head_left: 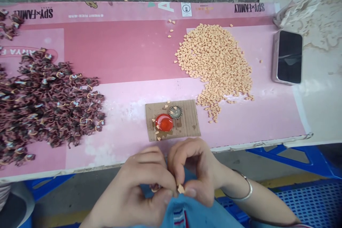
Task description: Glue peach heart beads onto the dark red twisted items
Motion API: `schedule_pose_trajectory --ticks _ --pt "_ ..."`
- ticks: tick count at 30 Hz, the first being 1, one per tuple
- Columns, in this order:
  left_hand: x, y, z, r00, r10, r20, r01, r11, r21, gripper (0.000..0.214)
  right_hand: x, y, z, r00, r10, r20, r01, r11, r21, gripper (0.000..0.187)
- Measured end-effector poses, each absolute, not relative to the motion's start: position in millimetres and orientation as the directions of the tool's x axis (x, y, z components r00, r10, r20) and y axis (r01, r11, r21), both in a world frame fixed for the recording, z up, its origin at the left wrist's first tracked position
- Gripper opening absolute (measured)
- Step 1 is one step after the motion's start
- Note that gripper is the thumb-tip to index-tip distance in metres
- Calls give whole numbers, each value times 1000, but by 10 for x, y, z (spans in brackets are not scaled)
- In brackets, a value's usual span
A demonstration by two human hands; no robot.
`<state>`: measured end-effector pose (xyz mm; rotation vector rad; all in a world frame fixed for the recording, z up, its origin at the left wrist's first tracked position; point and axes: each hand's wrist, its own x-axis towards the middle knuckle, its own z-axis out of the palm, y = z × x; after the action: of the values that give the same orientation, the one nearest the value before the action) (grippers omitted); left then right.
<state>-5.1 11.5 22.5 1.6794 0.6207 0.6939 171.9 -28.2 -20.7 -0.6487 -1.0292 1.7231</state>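
Close to my body, in front of the table edge, both hands meet. My right hand [199, 167] pinches a small beige plastic piece [181, 188] between thumb and index finger. The fingers of my left hand [149, 174] are closed on a small dark brown figure [155, 187], mostly hidden by the hand. Their fingertips are almost touching around the beige piece. Just beyond the hands, a red cap [164, 123] holding some liquid and a metal bottle cap [175, 112] sit on a cardboard piece [189, 124], with a few beige pieces around them.
To the left spreads a large pile of similar brown figures [50, 103]. A heap of beige pieces [216, 57] lies right of centre on the pink printed sheet [120, 50]. At the right are a phone [290, 57] and crumpled paper [291, 9]. A blue stool [312, 199] stands below.
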Motion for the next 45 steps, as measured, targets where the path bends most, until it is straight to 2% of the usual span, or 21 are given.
schedule_pose_trajectory --ticks 3,5,7,9,10,12,15,19,25,31,35,39,42,45 --pt "-67 117 214 692 714 104 20 -164 986 24 1739 -266 -166 -374 926 52 -463 -138 -875 46" --pt "-98 104 213 681 725 101 14 -151 988 22 1817 -227 -103 -323 944 70 -413 -74 -907 46" --pt "-148 73 209 649 756 90 25 -139 990 19 1946 -163 -31 -214 967 141 -271 81 -959 38" --pt "-213 29 193 586 809 57 73 -122 990 17 2096 -80 26 -131 951 281 8 285 -959 19" --pt "-248 4 179 546 837 34 106 -109 988 16 2163 -35 43 -143 925 353 175 375 -911 12" --pt "-319 -40 138 467 884 2 156 -85 984 14 2259 52 53 -242 872 426 447 490 -748 18" --pt "-396 -84 73 402 916 -4 155 -64 986 12 2295 150 26 -365 821 439 605 567 -559 21" --pt "-412 -110 26 374 928 6 123 -56 991 12 2260 212 1 -406 808 427 628 586 -511 21" --pt "-417 -111 17 346 938 -4 187 -65 980 5 2268 260 38 -458 802 384 633 597 -493 18" --pt "-418 -72 32 321 947 -3 220 -72 973 16 2275 276 27 -452 809 376 628 588 -510 19" --pt "-359 -70 10 305 952 -35 162 -15 987 17 2284 271 48 -445 816 370 627 579 -521 17" --pt "-274 -102 -2 307 933 -185 -68 216 974 22 2230 212 161 -423 836 350 585 547 -599 15" --pt "-196 -119 9 410 853 -324 -307 464 831 26 2151 138 270 -395 840 372 473 533 -701 13" --pt "-132 -101 16 538 766 -353 -445 613 653 21 2092 80 362 -465 821 331 375 522 -766 13"
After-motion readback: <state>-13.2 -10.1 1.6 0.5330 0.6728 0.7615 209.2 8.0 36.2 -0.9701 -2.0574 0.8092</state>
